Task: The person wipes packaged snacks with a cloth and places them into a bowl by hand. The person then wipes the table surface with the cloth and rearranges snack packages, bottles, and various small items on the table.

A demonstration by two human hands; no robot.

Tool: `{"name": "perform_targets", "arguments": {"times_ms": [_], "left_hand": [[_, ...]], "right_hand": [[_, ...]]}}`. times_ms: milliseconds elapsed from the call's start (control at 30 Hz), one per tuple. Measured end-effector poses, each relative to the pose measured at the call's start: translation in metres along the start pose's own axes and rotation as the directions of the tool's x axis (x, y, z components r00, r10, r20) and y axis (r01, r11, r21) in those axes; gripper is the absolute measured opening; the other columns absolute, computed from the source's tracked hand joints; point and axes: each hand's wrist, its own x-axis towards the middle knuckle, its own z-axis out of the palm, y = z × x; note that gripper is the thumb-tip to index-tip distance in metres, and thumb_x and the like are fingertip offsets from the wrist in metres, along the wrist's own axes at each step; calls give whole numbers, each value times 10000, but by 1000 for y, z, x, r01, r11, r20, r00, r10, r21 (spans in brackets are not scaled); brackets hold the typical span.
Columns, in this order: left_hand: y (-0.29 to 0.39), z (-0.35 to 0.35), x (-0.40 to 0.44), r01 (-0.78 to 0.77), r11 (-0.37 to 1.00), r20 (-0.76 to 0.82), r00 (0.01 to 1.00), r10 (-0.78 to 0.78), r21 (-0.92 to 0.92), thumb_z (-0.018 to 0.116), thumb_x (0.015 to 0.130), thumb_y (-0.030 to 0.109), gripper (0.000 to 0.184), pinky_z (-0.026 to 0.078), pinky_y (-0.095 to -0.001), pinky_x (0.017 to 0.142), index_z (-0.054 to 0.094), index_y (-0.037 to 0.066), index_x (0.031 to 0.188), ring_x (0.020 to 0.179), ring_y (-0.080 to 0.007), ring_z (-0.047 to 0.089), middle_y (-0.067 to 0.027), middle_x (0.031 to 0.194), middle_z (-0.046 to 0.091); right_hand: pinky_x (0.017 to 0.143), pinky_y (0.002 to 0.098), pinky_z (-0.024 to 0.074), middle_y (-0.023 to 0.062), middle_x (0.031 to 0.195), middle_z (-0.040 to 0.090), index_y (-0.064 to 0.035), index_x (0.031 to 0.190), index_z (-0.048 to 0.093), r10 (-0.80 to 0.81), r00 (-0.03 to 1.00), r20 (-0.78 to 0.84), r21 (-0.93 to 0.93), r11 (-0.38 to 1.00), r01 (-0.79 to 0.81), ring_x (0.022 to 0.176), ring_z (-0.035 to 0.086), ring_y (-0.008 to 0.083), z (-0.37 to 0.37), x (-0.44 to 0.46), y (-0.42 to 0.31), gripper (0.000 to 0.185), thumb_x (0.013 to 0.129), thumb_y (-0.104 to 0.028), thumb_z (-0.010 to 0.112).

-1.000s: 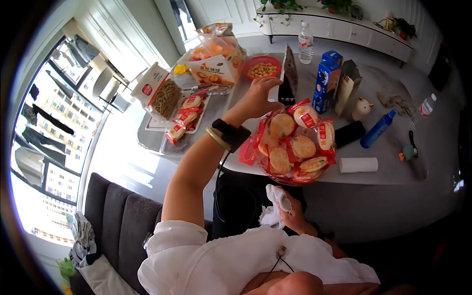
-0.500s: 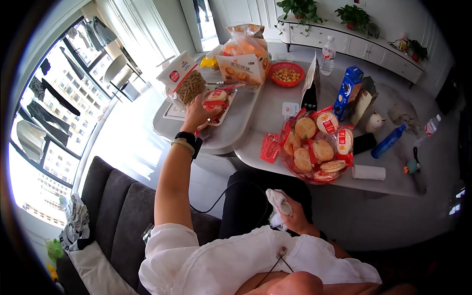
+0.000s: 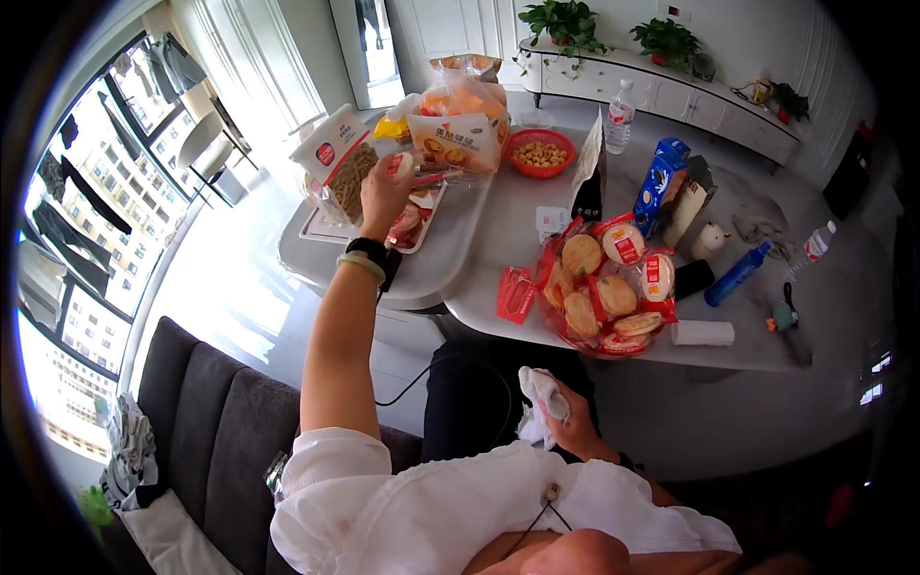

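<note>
My left hand [image 3: 381,203] is closed round a wrapped round cracker [image 3: 402,167], held above a white tray [image 3: 438,213] on the left table. Red-and-white snack packets [image 3: 410,222] lie in that tray. Just left of the hand stands a clear bag of brown snack sticks [image 3: 353,180] with a white and red label. Near my lap, my right hand [image 3: 575,422] is shut on a crumpled white cloth [image 3: 542,401]. On the table ahead sits a clear, red-edged tray of wrapped round crackers [image 3: 613,287]; neither hand touches it.
Behind the left hand is a bag of pastries [image 3: 458,139], beside a red bowl of nuts [image 3: 540,153]. Rightward stand a water bottle [image 3: 621,117], a blue box [image 3: 661,187], a blue spray bottle [image 3: 738,275] and a white roll [image 3: 702,333]. A dark sofa [image 3: 225,412] is at left.
My left hand has risen from the white tray with the wrapped cracker, leaving other packets there. My right hand keeps its hold on the cloth. The view has shifted slightly.
</note>
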Motion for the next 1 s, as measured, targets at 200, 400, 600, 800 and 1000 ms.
{"name": "perform_targets", "arguments": {"times_ms": [200,400,600,800,1000], "left_hand": [[35,-66,-127,535,-90,502,830,243,-840,430,956,376,626,504,-466,934,372,-11,1445,1231,-383,539,-217,1405,493],[79,-64,-262,552,-316,551,828,100,-772,386,993,354,584,372,-457,1089,367,-4,1454,1329,-347,458,-207,1451,454],[87,-52,-294,534,-447,541,832,124,-718,340,1038,512,615,324,-423,1157,392,69,1462,1359,-290,429,-122,1476,449],[111,-61,-302,499,-210,491,866,90,-841,385,1047,412,577,264,-420,1178,303,70,1505,1393,-253,384,-103,1503,411],[94,-68,-304,552,-261,573,819,-5,-792,381,1034,398,569,346,-440,1132,368,13,1453,1317,-320,476,-175,1419,489]], "right_hand": [[940,329,479,164,1149,663,44,1259,569,-65,996,-61,122,990,72,1075,634,228,4,28,-36,338,934,-48,571],[1061,442,387,207,1399,509,-2,1357,516,-526,849,-57,-187,841,508,1254,501,406,21,87,-93,491,871,12,587],[1118,561,282,177,1510,388,-94,1372,532,-588,778,223,-475,631,613,1325,397,481,65,70,-101,546,852,-217,645],[1063,523,372,190,1479,424,-67,1383,513,-547,837,18,-395,765,508,1237,480,474,51,77,-93,547,849,-123,616],[1077,492,379,194,1429,481,-47,1368,518,-504,821,267,-340,748,570,1251,485,448,59,53,-92,576,806,-61,645]]}}
